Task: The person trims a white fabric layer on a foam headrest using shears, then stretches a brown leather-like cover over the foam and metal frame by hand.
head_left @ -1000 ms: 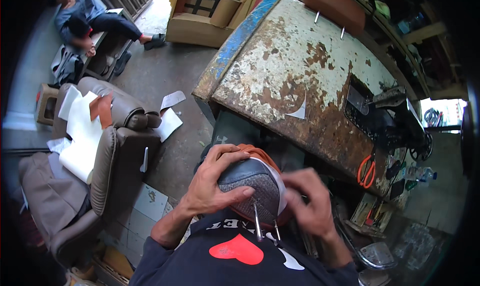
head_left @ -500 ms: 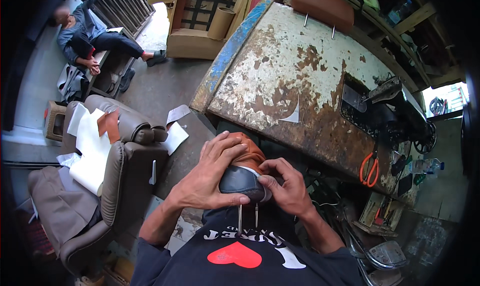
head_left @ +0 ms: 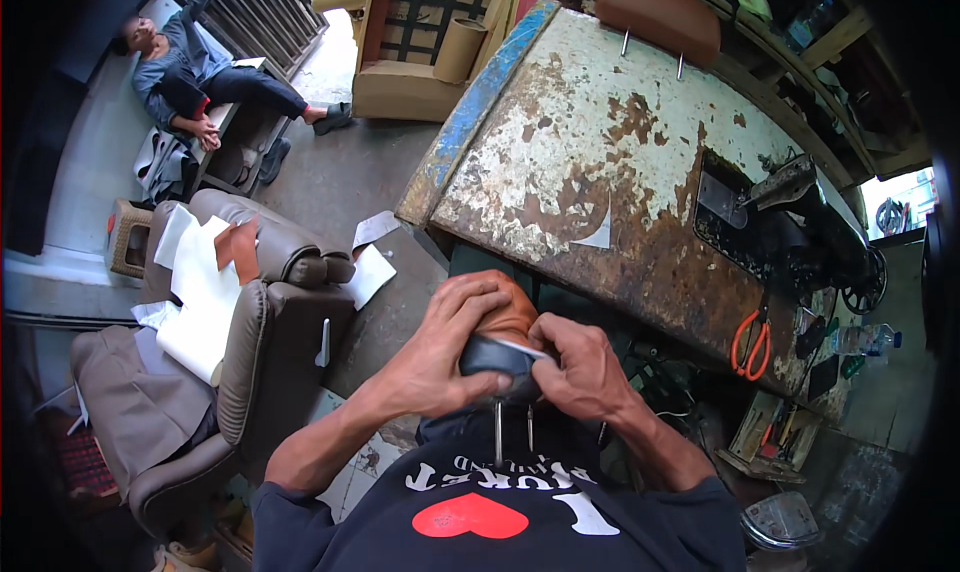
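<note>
Two metal posts point(head_left: 498, 432) stick out of the headrest point(head_left: 508, 317) toward six o'clock, at the wearer's dark shirt point(head_left: 375, 532), which carries large white lettering, a smaller line of letters and a red heart point(head_left: 470, 516). The headrest's rounded top, in orange-brown cover, points to twelve; its dark grey end, edged with a white strip, faces six. What shows of it runs longest from twelve to six, but the fingers hide its sides, so its true long axis cannot be told. It sits between the two hands, just in front of the chest. At its nine o'clock side the left hand point(head_left: 447, 347) is curved wide around it, fingers over the orange-brown top and thumb across the grey end. At its four o'clock side the right hand point(head_left: 580, 370) is nearly closed, thumb and bent fingers gripping the white-edged rim. From the headrest, the worn surface point(head_left: 570, 122) spreads at one o'clock, bearing a second headrest point(head_left: 658, 17) at its far edge; a black sewing machine point(head_left: 815, 212) stands at two, orange-handled scissors point(head_left: 752, 346) lie at three, and a brown armchair point(head_left: 250, 372) stands at nine. At ten, well apart, a person point(head_left: 180, 77) sits.
</note>
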`<state>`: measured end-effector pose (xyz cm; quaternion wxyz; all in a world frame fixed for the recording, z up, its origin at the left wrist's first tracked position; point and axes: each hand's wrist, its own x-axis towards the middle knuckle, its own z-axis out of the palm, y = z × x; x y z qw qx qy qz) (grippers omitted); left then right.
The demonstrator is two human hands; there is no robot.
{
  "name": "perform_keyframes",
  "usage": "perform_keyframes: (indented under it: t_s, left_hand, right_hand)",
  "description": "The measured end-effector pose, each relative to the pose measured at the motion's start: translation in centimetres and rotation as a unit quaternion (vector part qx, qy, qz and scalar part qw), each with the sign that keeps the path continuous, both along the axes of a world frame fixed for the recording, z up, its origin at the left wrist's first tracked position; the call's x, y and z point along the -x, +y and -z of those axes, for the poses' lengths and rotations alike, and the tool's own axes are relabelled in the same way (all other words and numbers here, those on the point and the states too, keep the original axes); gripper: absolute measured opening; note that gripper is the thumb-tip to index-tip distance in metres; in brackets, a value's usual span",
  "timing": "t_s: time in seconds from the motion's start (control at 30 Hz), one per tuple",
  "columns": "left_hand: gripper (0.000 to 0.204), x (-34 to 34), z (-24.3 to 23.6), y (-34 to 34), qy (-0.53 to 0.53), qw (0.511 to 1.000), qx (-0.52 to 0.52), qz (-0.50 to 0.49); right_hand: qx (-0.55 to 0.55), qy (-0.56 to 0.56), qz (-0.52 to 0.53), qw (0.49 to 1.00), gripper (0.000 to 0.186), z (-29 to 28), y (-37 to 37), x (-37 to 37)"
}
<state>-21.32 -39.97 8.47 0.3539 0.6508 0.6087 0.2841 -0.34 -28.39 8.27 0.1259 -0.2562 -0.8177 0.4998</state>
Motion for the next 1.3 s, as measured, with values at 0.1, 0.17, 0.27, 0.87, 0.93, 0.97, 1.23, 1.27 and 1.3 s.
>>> perform_keyframes:
  t_s: [0.1,0.17,0.27,0.87,0.93,0.97,1.23,1.27,1.3]
  left_hand:
    - [0.071,-1.3,0.7,0.6,-0.015,0.995,-0.049,-0.090]
    - [0.066,-1.2,1.2,0.7,-0.009,0.992,-0.050,-0.115]
    - [0.052,-1.7,1.2,0.9,-0.012,0.988,-0.059,-0.144]
    - [0.050,1.3,2.2,-5.3,-0.127,0.977,-0.153,-0.075]
    - [0.049,1.9,0.7,-4.7,-0.170,0.960,-0.222,0.010]
    - [0.050,2.3,0.4,-4.4,-0.176,0.958,-0.225,0.003]
    - [0.044,-1.6,3.4,-4.6,-0.162,0.929,0.004,-0.332]
    - [0.044,-2.4,3.1,-4.5,-0.163,0.930,0.008,-0.331]
    - [0.050,-3.3,2.6,-4.4,-0.232,0.909,-0.014,-0.347]
  right_hand:
    - [0.014,-0.005,0.045,0.999,0.010,0.5,0.1,0.0]
    - [-0.019,0.028,0.061,0.998,0.010,0.3,-1.0,0.2]
    - [-0.126,0.053,0.069,0.988,0.012,0.9,-2.9,0.1]
    - [0.043,0.157,0.099,0.982,0.049,5.0,1.8,-0.4]
    - [0.060,0.145,0.030,0.987,0.076,5.1,3.1,-0.4]
    - [0.126,0.151,-0.011,0.980,0.087,4.8,3.5,-0.5]
    - [-0.099,0.023,0.178,0.979,0.115,3.4,-4.6,-4.1]
    - [-0.154,0.013,0.187,0.970,0.112,3.5,-5.7,-4.4]
    - [-0.151,0.010,0.188,0.970,0.112,3.1,-6.7,-4.6]
